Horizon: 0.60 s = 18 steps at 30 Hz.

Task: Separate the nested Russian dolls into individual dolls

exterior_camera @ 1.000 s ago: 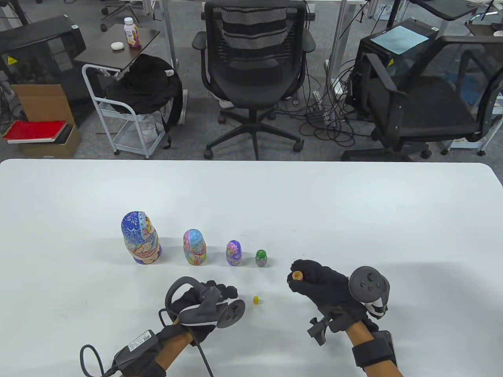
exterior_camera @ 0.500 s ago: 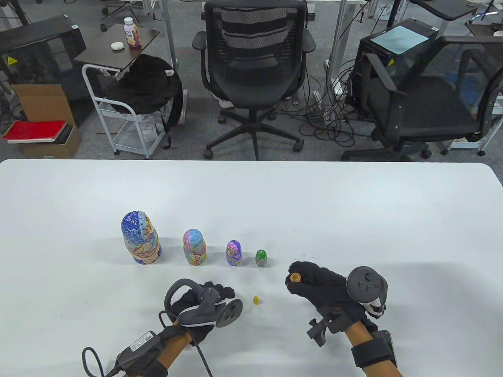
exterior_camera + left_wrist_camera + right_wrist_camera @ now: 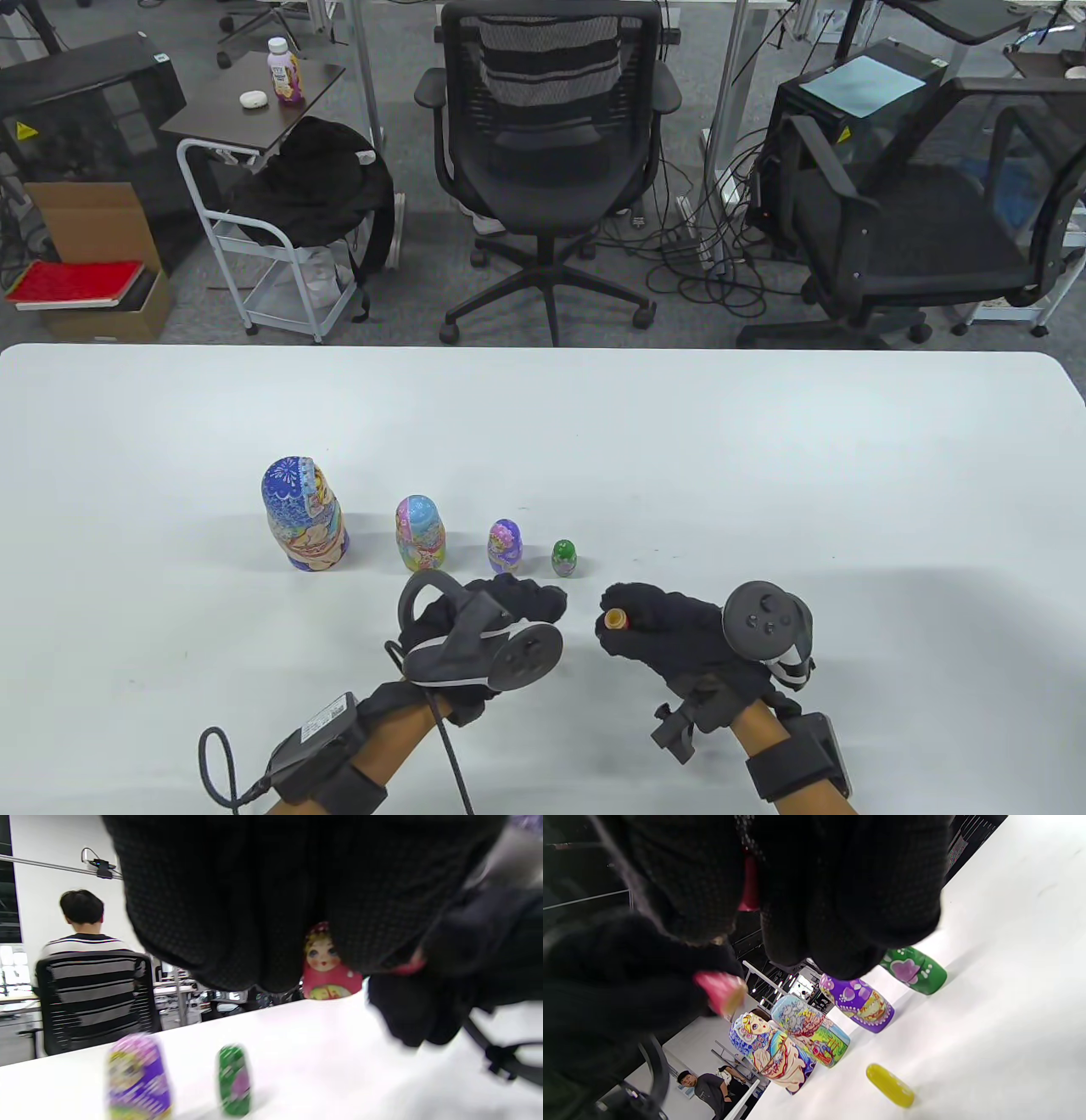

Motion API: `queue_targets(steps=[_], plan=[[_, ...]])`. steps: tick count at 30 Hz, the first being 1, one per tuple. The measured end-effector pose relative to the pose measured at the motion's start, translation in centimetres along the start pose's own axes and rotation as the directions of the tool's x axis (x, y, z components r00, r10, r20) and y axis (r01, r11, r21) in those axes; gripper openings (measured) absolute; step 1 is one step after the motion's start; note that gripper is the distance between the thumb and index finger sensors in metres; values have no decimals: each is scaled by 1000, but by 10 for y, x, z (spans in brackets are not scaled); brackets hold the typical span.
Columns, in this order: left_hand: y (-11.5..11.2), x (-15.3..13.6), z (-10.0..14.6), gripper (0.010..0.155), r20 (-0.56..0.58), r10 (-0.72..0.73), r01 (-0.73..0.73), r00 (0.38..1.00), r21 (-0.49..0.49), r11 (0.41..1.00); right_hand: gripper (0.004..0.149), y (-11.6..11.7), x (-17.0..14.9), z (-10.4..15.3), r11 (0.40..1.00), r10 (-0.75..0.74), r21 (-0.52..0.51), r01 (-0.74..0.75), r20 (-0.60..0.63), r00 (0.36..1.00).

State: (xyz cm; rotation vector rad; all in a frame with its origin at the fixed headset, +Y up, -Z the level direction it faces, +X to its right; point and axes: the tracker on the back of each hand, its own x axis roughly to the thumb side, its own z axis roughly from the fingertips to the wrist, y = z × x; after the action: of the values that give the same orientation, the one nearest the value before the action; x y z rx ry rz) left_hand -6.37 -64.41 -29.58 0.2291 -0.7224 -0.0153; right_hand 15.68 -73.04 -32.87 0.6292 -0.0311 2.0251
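Observation:
Four dolls stand in a row on the white table [image 3: 764, 475]: large blue [image 3: 304, 526], medium pastel [image 3: 420, 535], purple [image 3: 505, 548] and small green [image 3: 563, 559]. My right hand [image 3: 624, 620] grips a small red doll half [image 3: 615, 618] with its open rim facing left; it also shows in the right wrist view [image 3: 721, 993]. My left hand [image 3: 530, 603] is closed just left of it, and a red doll piece with a painted face [image 3: 328, 967] shows between its fingers. A tiny yellow doll [image 3: 890, 1079] lies on the table, hidden under my left tracker in the table view.
The row of dolls stands just beyond both hands. The purple doll [image 3: 138, 1077] and green doll [image 3: 233, 1079] are closest to my left hand. Office chairs and a cart stand past the table's far edge.
My left hand has moved up and to the right, close to my right hand, and now covers the tiny yellow doll. My right hand has shifted slightly left with its red half.

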Motion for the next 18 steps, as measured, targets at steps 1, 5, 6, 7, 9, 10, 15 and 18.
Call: queue_targets(steps=[1,5,6,7,9,10,15,18], plan=[[6,6,-3,47,17,16,-17,1000,13,1000,62,2,0,0,1000,1,8,-1,0,1000],[16,19,-10,46,54,3,-5,999,44,999,62,5,2,0,999,4,33,-4,7,1000],[17,22,-11,47,59,5,-8,998,50,999,61,6,3,0,999,5,45,-5,13,1000],[17,23,-11,46,60,10,-14,998,54,998,62,6,3,0,999,5,51,-6,15,1000],[16,25,-11,46,62,32,-35,998,48,998,62,7,5,0,998,5,56,-6,20,1000],[15,25,-11,46,60,34,-37,998,46,998,62,8,6,0,998,1,61,-3,23,1000],[13,26,-9,46,54,73,-75,996,40,996,62,13,9,0,997,-6,78,3,33,999],[13,27,-10,46,58,57,-60,997,38,997,62,15,9,0,996,1,86,-4,35,999]])
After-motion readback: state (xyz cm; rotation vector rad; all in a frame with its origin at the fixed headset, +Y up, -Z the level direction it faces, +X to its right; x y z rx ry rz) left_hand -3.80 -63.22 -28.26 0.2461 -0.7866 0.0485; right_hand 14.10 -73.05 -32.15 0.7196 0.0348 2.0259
